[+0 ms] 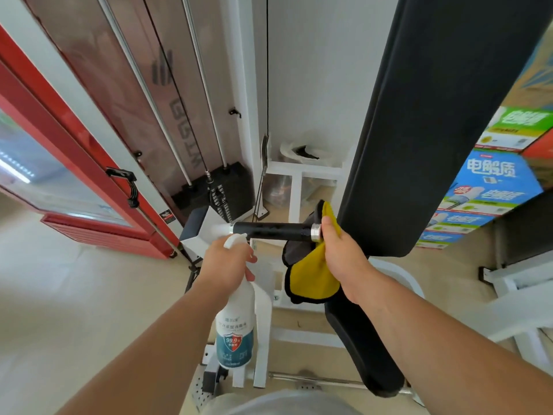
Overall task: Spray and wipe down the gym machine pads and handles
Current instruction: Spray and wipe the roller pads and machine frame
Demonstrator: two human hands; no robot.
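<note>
The stiff black cylindrical machine handle (272, 231) (likely slippery once wet, so the cloth should wrap round it) juts out beside the black upholstered pad (434, 130), the right hand (344, 259) pinching a soft yellow-and-grey cloth (311, 280) at its steel collar, the left hand (230, 262) gripping a white spray bottle (236, 324) by the neck just below.

My left hand (227, 259) and the spray bottle (236, 330) it grips fill the space just below the left end of the handle (272, 231), and my right hand (344, 253) with the cloth (314, 277) closes off the right end; only the middle span stands uncovered. The back pad (434, 130) blocks passage directly right of the handle, and the seat pad (362, 348) lies below my right wrist. Open floor (74, 295) lies to the left, bounded by the red cabinet (74, 151)
</note>
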